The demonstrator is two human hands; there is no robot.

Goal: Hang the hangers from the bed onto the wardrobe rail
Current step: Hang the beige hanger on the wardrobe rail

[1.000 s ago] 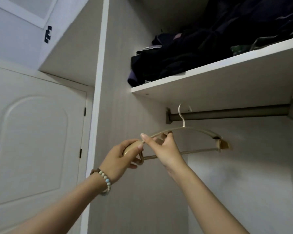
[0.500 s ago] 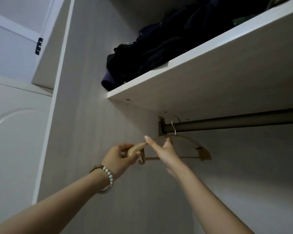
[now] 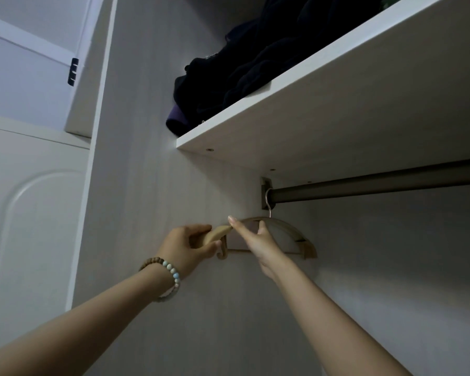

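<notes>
A beige hanger (image 3: 293,232) hangs by its metal hook on the dark wardrobe rail (image 3: 377,183), at the rail's far left end beside its bracket. My left hand (image 3: 186,246), with a bead bracelet on the wrist, grips the hanger's left shoulder end. My right hand (image 3: 255,240) holds the hanger's upper arm near the middle, with the forefinger stretched along it and the thumb behind. The bed and any other hangers are out of view.
A white shelf (image 3: 310,112) runs just above the rail and carries a pile of dark clothes (image 3: 244,69). The wardrobe's side panel (image 3: 147,185) stands right behind the hanger. A white door (image 3: 30,226) is at the left.
The hanger's hook went from in front of the rail onto it at its left end. Both hands stayed on the hanger, and my view moved closer and tilted up.
</notes>
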